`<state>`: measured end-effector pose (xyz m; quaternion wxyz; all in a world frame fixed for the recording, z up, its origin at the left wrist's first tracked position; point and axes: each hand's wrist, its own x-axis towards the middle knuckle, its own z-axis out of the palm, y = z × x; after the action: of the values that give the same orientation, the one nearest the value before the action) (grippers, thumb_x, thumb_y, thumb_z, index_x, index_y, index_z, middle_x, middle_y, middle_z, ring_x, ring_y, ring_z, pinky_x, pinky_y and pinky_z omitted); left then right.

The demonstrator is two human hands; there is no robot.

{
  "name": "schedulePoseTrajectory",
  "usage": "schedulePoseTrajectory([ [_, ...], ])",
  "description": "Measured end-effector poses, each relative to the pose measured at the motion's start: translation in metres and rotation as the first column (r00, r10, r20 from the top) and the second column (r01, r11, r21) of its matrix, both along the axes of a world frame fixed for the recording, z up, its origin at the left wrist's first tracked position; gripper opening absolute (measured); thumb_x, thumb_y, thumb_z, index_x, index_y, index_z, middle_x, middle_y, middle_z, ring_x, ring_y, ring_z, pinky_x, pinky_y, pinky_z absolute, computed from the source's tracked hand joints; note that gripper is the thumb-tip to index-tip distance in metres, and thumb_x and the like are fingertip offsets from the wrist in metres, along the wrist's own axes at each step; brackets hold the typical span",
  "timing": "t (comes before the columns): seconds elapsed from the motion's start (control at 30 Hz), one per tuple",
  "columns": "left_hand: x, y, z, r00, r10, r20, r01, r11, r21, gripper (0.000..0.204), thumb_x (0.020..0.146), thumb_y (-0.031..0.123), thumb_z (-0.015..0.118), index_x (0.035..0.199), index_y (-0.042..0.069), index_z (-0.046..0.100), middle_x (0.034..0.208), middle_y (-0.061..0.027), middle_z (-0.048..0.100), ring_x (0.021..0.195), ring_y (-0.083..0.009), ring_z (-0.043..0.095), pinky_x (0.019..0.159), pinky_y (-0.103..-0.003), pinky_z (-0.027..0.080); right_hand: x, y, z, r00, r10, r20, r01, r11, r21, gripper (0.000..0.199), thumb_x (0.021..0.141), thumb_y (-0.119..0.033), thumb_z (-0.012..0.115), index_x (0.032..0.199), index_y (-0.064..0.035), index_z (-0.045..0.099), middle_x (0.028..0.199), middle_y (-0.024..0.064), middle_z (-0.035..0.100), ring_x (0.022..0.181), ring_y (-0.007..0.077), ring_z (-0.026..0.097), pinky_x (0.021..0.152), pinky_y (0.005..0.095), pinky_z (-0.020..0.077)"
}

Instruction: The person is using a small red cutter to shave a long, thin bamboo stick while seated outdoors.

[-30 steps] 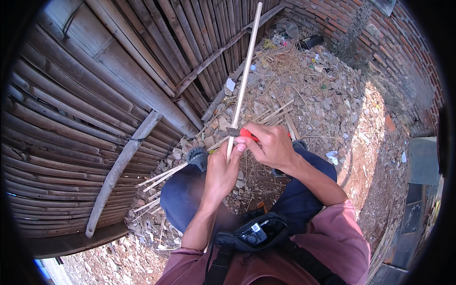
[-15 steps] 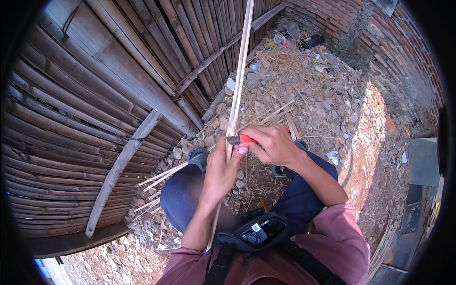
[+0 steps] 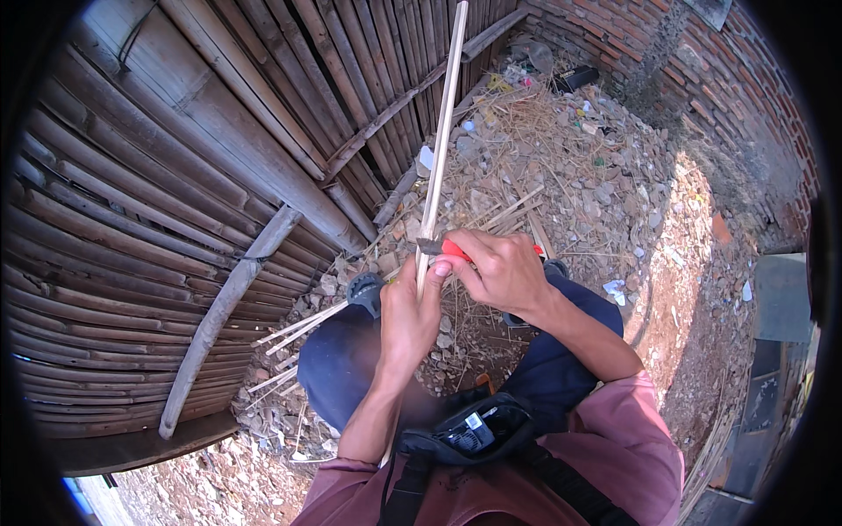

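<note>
A long pale bamboo strip [image 3: 445, 123] runs from far ahead down past my lap. My left hand [image 3: 410, 311] is closed around it, thumb up along its side. My right hand [image 3: 504, 273] grips a knife [image 3: 430, 246] by its red handle. The short dark blade lies across the strip just beyond my left fingers, touching it. My right thumb sits close to my left thumb. Below my left hand, the strip's lower part is mostly hidden behind my left wrist and forearm.
A bamboo slat wall [image 3: 219, 158] rises close on the left, with a brick wall [image 3: 737, 96] at the far right. Cut bamboo strips [image 3: 303, 324] lie by my left knee, more sticks [image 3: 517, 209] ahead on the rubble. A black pouch [image 3: 474, 430] sits at my lap.
The strip has slid back toward me, so its far end now shows near the top. The blade has shifted slightly farther along it, and my right hand has turned a little.
</note>
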<state>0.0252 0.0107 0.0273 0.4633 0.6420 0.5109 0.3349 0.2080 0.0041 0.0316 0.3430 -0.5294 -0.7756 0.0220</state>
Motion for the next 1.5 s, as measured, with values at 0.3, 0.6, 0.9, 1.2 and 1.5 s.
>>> schedulePoseTrajectory([
  [0.3,0.004,0.003,-0.011,0.996,-0.008,0.091,-0.005,0.99,0.143,0.036,0.111,0.034,0.064,0.112,-0.002,0.063,0.075,-0.0127,0.066,0.068,-0.0137,0.055,0.064,-0.038,0.049,0.007,0.005,-0.005,0.999,0.034,-0.007,-0.035,0.998,-0.052,0.02,0.093,-0.017,0.074,0.11,-0.0056,0.073,0.09,0.0127,0.077,0.072,0.0335,0.075,0.06,0.0431,0.0577],
  [0.6,0.003,0.003,-0.012,0.996,-0.033,0.08,0.027,0.997,0.075,0.036,0.111,0.034,0.064,0.116,-0.002,0.065,0.07,-0.0121,0.063,0.065,-0.0134,0.053,0.061,-0.037,0.048,0.009,0.004,-0.002,0.997,0.056,-0.045,-0.059,0.996,-0.073,0.02,0.092,-0.019,0.076,0.108,-0.0075,0.074,0.089,0.012,0.077,0.07,0.0334,0.074,0.059,0.0426,0.0567],
  [0.9,0.005,0.002,-0.005,0.995,0.004,0.095,-0.007,1.0,0.029,0.034,0.114,0.031,0.061,0.112,-0.001,0.072,0.068,0.0053,0.05,0.065,-0.0043,0.042,0.055,-0.029,0.035,-0.005,0.001,0.002,0.997,-0.044,-0.055,0.045,0.999,-0.001,0.02,0.099,-0.024,0.071,0.105,-0.0055,0.068,0.083,0.0124,0.076,0.066,0.0337,0.073,0.055,0.0441,0.0565],
  [1.2,0.004,0.004,-0.01,0.999,-0.051,0.01,0.051,0.998,0.027,0.023,0.107,0.021,0.069,0.111,-0.001,0.066,0.073,-0.0053,0.066,0.068,-0.011,0.056,0.064,-0.035,0.048,0.004,0.01,0.0,0.988,-0.046,-0.145,0.043,0.999,-0.02,0.022,0.098,-0.025,0.074,0.108,-0.0048,0.072,0.084,0.0134,0.075,0.068,0.0338,0.073,0.058,0.0423,0.0549],
  [1.5,-0.003,0.006,-0.008,0.981,-0.084,0.174,0.075,0.996,0.057,0.027,0.105,0.024,0.074,0.112,0.0,0.065,0.081,-0.0003,0.065,0.071,-0.0073,0.053,0.063,-0.029,0.045,0.016,0.008,-0.003,0.988,0.145,-0.047,-0.148,0.986,-0.079,0.02,0.093,-0.02,0.076,0.108,-0.0071,0.073,0.089,0.0127,0.076,0.072,0.0346,0.073,0.062,0.0437,0.0568],
])
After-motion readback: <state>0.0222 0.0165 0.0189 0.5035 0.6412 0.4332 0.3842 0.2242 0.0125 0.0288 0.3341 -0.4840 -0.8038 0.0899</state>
